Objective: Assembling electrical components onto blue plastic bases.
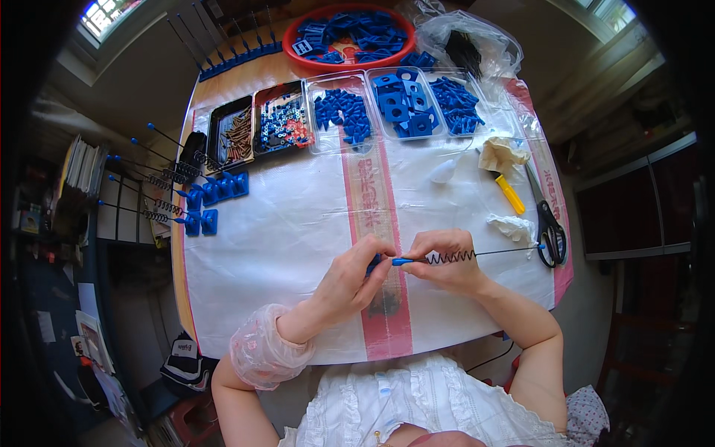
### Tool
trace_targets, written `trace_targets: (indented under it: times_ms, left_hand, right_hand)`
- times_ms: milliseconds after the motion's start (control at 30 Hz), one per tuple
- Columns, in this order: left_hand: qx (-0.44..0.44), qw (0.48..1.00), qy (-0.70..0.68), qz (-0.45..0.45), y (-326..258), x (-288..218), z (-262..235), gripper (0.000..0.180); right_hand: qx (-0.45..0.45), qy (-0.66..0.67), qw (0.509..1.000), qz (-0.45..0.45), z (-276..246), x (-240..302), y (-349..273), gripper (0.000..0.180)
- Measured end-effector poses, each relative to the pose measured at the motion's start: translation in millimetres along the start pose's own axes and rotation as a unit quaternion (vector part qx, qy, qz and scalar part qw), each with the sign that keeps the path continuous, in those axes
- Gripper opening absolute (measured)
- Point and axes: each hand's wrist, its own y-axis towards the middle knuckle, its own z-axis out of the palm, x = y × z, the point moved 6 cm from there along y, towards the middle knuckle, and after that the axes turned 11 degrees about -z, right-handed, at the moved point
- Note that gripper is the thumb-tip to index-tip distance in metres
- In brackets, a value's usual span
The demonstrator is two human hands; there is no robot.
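Observation:
Both my hands meet over the front middle of the table. My left hand [351, 272] is closed around a small blue plastic part [373, 263], mostly hidden by the fingers. In my right hand [447, 261] a black spring rod [456, 257] is pinched near its blue pointed end [403, 261]. That end faces the left hand's part and lies very close to it; whether they touch I cannot tell. The rod's coil lies across the right hand, and its thin straight length runs right to a blue ball tip [541, 246].
Spring rods on blue bases [223, 186] stand at the left. Along the back are black trays of screws [237, 134] and nuts [281, 119], clear boxes of blue cones [342, 112] and plates [402, 104], and a red basin [348, 63]. Scissors [551, 231] and a yellow-handled tool [510, 195] lie right.

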Motion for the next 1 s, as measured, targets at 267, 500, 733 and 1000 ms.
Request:
trace_targets:
  times_ms: [267,500,733,1000]
  left_hand:
    - [0.004,1.000,0.018,0.011,0.5,-0.9,-0.2,0.016]
    - [-0.001,1.000,0.017,0.020,0.8,-1.1,0.1,0.015]
    - [-0.024,0.996,0.064,0.057,1.1,-1.4,-0.6,0.016]
    - [-0.039,0.991,0.092,0.084,0.5,-2.0,0.4,0.016]
  right_hand:
    - [-0.006,-0.024,1.000,-0.011,-1.6,1.0,0.6,0.009]
    - [-0.008,-0.026,1.000,-0.011,-1.3,1.0,0.1,0.009]
    - [-0.009,-0.025,1.000,-0.007,-1.1,1.8,0.8,0.010]
    - [-0.011,-0.029,1.000,-0.005,-1.7,-1.1,0.0,0.009]
